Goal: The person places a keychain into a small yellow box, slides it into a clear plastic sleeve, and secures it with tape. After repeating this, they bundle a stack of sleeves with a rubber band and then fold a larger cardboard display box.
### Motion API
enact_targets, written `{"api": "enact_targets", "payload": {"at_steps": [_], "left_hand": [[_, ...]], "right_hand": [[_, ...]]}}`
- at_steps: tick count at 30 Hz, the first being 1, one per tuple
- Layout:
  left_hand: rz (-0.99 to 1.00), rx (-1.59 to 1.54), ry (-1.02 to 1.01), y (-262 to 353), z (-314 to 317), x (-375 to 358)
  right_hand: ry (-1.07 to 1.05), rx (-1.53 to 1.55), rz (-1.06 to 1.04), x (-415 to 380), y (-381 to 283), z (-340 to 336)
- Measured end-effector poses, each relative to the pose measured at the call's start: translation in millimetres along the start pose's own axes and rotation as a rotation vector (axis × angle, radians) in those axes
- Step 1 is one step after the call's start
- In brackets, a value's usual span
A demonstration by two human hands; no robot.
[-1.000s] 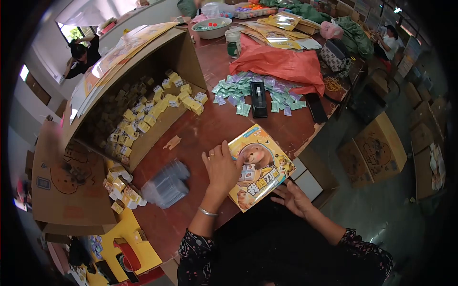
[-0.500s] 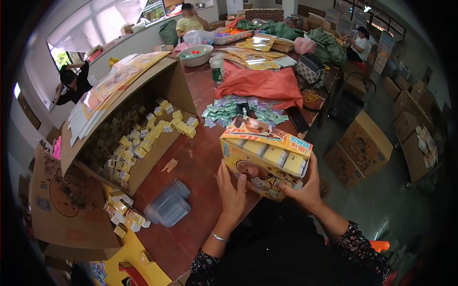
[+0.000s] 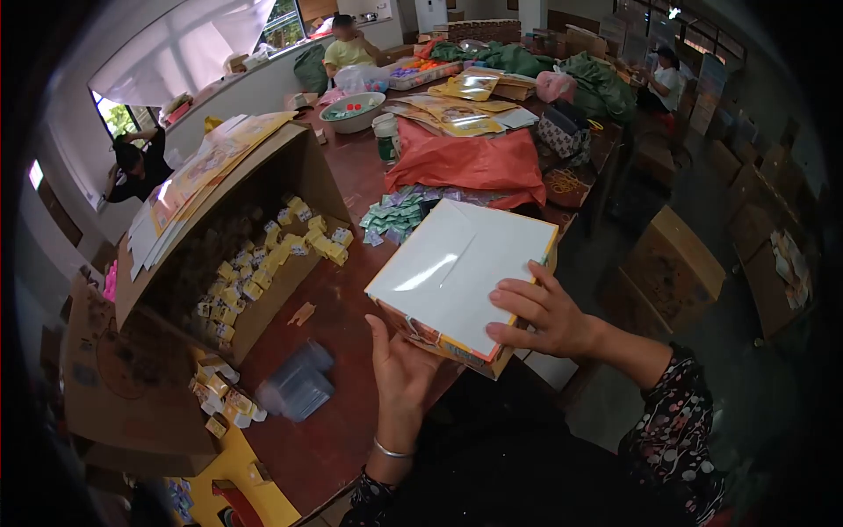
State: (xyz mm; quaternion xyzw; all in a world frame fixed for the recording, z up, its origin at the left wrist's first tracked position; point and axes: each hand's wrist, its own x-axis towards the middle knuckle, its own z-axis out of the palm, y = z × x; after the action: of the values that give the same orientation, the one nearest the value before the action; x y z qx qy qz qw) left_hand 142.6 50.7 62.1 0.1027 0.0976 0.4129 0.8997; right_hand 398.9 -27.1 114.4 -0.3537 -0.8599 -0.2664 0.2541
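Both hands hold a printed cardboard display box [image 3: 465,268] over the table's front edge, its plain white face tilted up toward me. My left hand [image 3: 399,373] supports it from below at the near left corner, thumb raised along the side. Across the right edge wraps my right hand [image 3: 549,318], with fingertips pressing on the white face. The small cartons that showed inside are hidden from this side. To the left, a large open carton [image 3: 327,180] lies on its side with many small yellow boxes [image 3: 252,279] spilling out. Clear plastic trays [image 3: 303,386] sit near my left hand.
Behind the box are green sachets [image 3: 393,218] and a red plastic bag [image 3: 465,167]. A white basin [image 3: 353,114] and flat printed cardboard [image 3: 457,114] lie farther back. Several people sit around the room, one in a yellow shirt [image 3: 349,54]. An open carton [image 3: 672,268] stands on the floor at right.
The display box has been turned over: its open, filled side was showing, now the white face is up. My right hand has moved onto that face, my left hand underneath.
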Motion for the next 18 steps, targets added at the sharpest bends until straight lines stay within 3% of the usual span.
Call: {"api": "enact_targets", "payload": {"at_steps": [6, 9, 12, 14, 16, 17, 18], "left_hand": [[0.071, 0.284, 0.125, -12.2, 20.1, 38.3], [0.100, 0.266, 0.084, -19.8, 24.4, 65.9], [0.184, 0.313, 0.027, -32.5, 29.5, 90.6], [0.303, 0.378, 0.049, -44.6, 31.5, 107.3], [0.254, 0.453, -0.048, -61.0, 39.3, 116.8], [0.222, 0.498, -0.085, -68.5, 39.3, 117.0], [0.229, 0.521, -0.030, -82.9, 39.9, 121.7]], "right_hand": [[0.015, -0.043, -0.009, -20.1, 23.3, 8.9], [0.076, -0.128, 0.004, -33.1, 36.8, 6.8], [-0.052, -0.242, 0.168, -44.0, 43.8, -39.5], [0.147, 0.283, 0.694, -79.2, 33.0, -55.8], [0.409, 0.878, 1.259, -119.0, 18.5, -53.2], [0.480, 1.326, 1.391, -146.0, 18.9, -41.2], [0.573, 1.445, 1.421, -153.7, 11.4, -32.1]]}}
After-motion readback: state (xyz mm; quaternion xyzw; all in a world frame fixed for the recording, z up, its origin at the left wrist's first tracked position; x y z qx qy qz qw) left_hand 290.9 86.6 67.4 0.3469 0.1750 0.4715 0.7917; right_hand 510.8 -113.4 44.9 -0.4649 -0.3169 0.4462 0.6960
